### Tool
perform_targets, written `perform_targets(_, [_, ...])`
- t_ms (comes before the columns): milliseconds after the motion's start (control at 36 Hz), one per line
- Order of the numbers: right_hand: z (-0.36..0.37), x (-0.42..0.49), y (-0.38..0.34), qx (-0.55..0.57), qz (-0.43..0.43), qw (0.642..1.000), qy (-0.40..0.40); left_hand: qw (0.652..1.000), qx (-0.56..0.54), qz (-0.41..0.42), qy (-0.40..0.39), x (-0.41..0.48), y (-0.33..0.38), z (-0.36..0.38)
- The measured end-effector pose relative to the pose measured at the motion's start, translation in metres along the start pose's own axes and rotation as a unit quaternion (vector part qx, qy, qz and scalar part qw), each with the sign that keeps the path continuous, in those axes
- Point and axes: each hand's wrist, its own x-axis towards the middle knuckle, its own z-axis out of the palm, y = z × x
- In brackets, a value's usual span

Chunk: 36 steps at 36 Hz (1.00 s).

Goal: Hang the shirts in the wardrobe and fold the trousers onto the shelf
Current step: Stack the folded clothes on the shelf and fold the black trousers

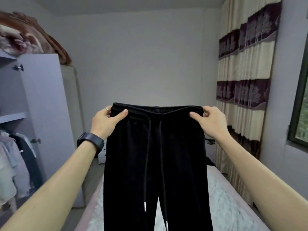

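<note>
Black drawstring trousers (180, 164) hang full length in front of me, held up by the waistband above the bed. My left hand (106, 120) pinches the waistband's left end, thumb on the front. My right hand (210, 121) pinches its right end the same way. Two drawstrings with metal tips dangle down the middle. The wardrobe (41, 114) stands open at the left, with a shelf (13, 116) inside and several garments (15, 160) hanging below it.
A bed (225, 197) with a pale cover lies below the trousers. A folded blanket (30, 35) sits on top of the wardrobe. Patterned curtains (245, 80) and a window (301, 114) fill the right side. A small white cabinet (102, 155) stands against the far wall.
</note>
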Motion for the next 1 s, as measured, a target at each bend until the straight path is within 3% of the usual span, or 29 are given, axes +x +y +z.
perform_targets(194, [0.033,-0.03,0.031,0.037,0.078,0.991,-0.102,0.997,-0.025,-0.06,-0.032,-0.023,-0.049,0.01])
perform_targets(333, [0.077,-0.047,0.058,0.089,0.132,0.98,-0.119,0.995,0.006,-0.083,-0.052,-0.022,-0.097,0.015])
perform_targets(472, [0.133,-0.047,0.089,0.059,0.124,0.981,-0.139,0.991,0.01,-0.115,-0.071,-0.004,-0.153,0.032])
perform_targets(750, [0.313,0.005,0.172,0.023,0.151,0.976,-0.152,0.976,0.011,-0.18,-0.119,0.105,-0.337,0.103])
perform_targets(1000, [0.488,0.033,0.271,-0.01,0.239,0.949,-0.207,0.943,0.05,-0.262,-0.202,0.193,-0.51,0.183])
